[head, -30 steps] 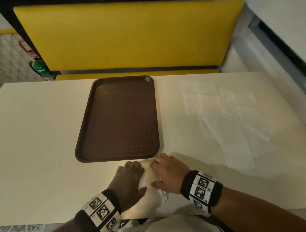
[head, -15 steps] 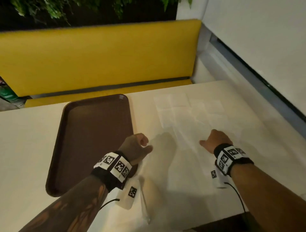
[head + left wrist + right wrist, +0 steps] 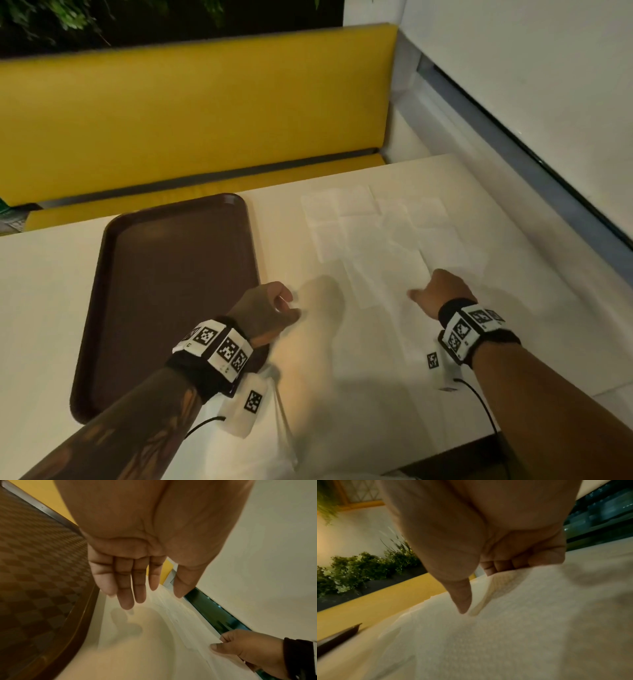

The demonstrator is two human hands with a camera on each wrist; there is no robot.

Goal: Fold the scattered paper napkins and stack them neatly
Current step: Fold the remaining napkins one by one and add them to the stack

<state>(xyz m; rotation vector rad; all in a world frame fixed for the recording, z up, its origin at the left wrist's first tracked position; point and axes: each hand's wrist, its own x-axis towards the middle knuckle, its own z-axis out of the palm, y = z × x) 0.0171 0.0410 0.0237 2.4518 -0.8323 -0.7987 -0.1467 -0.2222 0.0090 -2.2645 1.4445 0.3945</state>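
Several white paper napkins lie spread flat and overlapping on the cream table, right of the brown tray. My right hand reaches onto the nearest napkin. In the right wrist view its curled fingers and thumb pinch a lifted edge of that napkin. My left hand hovers beside the tray's right rim, its fingers nearly straight and holding nothing. A blurred pale folded napkin lies near the table's front edge, below my left wrist.
The tray holds nothing. A yellow bench back stands behind the table, with plants above it. A white wall with a dark window strip runs along the table's right side. The table's front right corner is close to my right forearm.
Both hands have left the folded napkin at the front edge. The right hand has reached out to the spread napkins and the left has risen beside the tray. The view has swung right.
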